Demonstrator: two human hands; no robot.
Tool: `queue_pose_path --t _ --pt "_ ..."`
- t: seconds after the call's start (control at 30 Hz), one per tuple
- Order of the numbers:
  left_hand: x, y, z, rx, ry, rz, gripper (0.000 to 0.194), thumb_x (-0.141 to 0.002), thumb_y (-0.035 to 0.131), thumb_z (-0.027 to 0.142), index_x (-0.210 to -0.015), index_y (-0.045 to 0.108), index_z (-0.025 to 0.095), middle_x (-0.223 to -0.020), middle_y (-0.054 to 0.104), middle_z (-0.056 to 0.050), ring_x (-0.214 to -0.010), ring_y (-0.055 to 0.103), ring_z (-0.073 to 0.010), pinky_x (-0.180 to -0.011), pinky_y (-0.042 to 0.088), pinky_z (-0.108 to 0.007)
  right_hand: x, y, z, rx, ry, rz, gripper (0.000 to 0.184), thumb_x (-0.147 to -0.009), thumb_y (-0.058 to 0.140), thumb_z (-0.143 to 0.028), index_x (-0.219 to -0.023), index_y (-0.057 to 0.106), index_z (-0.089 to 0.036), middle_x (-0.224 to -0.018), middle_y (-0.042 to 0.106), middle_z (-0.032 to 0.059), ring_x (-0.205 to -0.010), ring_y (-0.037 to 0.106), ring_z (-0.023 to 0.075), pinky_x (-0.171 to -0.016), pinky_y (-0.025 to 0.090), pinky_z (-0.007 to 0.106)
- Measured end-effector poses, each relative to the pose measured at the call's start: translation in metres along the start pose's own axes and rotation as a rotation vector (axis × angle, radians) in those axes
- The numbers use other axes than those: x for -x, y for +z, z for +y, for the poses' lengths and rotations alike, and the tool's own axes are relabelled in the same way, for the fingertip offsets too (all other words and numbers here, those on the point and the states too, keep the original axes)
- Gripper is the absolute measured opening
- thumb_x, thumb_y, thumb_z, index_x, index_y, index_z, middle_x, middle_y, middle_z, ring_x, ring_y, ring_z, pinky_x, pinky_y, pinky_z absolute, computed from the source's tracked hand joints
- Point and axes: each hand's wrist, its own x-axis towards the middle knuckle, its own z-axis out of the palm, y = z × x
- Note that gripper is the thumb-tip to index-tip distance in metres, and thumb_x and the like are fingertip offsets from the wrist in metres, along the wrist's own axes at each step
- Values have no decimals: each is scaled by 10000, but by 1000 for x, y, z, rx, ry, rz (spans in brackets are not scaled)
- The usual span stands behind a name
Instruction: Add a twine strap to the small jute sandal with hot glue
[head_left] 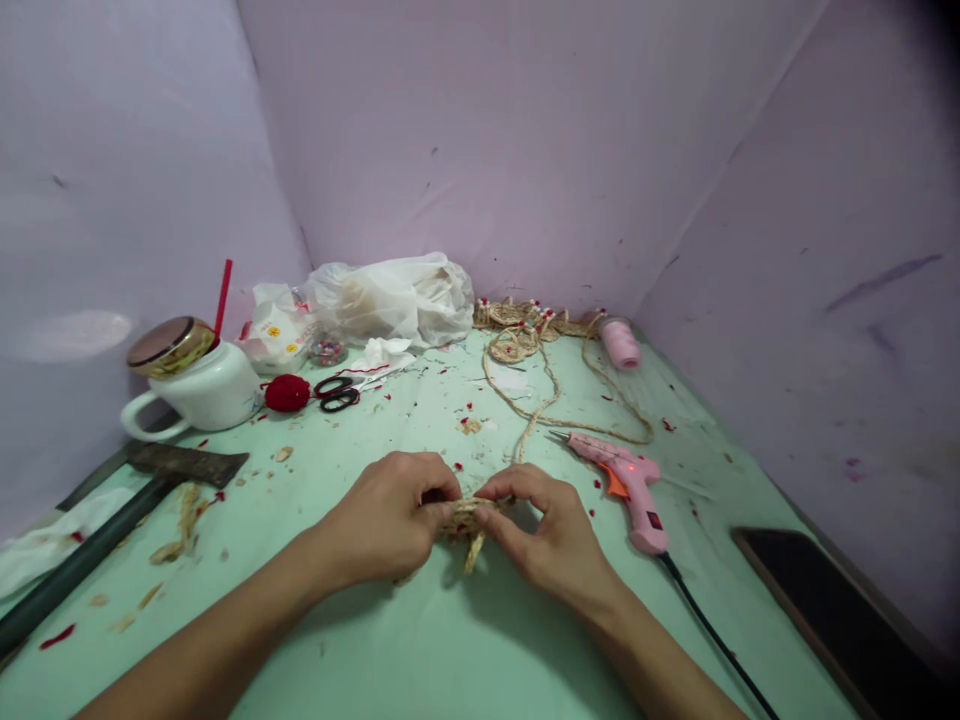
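Between my two hands is a small piece of coiled, braided straw rope [466, 512], held just over the table, with a short rope end hanging from its underside. My left hand [397, 515] pinches its left side between thumb and fingers. On the right side, my right hand [551, 525] pinches it the same way. A long braided rope [541, 408] trails from behind the piece toward the back of the table. Some of the piece is hidden by my fingers. To the right of my right hand lies a pink glue gun [626, 480] with a red light showing.
Finished-looking straw coils with red and white bits [517, 335], a pink thread spool [621, 343] and a plastic bag [405, 300] are at the back. Left are black-handled scissors [337, 393], red yarn [287, 393], a white mug [202, 390] and a hammer [187, 465]. A dark phone-like slab [832, 610] lies right.
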Motion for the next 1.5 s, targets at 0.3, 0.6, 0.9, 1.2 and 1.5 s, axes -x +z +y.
queue_pose_path --t 0.3,0.6,0.9,1.2,1.5 --pt "-2 9 2 -20 36 95 175 -709 524 194 -673 695 190 -684 648 -29 -631 549 -149 -551 374 -219 0 10 -3 -148 28 93 33 -687 590 -169 -660 607 -177 -639 563 8 -547 521 123 -488 419 235" --pt "-5 8 -1 87 -97 98 175 -689 549 234 -721 715 190 -704 663 -27 -649 563 -160 -557 382 -225 -5 7 -2 -463 413 -16 133 -629 651 -267 -685 647 -146 -602 652 19 -553 580 141 -536 457 252" --pt "-5 10 8 93 -112 115 169 -710 542 265 -713 700 204 -709 657 -18 -661 563 -167 -572 391 -242 -7 14 -12 -625 515 46 79 -579 616 -200 -630 583 -149 -537 555 -33 -496 489 94 -485 387 204" --pt "-9 15 11 -47 -55 216 167 -662 512 180 -676 679 173 -679 658 -38 -613 554 -165 -557 401 -255 -9 17 -13 -590 520 76 37 -572 566 -153 -608 575 -148 -531 533 -34 -498 462 93 -480 361 207" --pt "-9 23 11 41 36 346 201 -600 473 99 -539 658 146 -568 627 -15 -519 538 -118 -505 390 -216 -11 21 -13 -565 540 122 39 -542 512 -146 -565 543 -148 -507 479 -46 -493 395 84 -464 313 203"
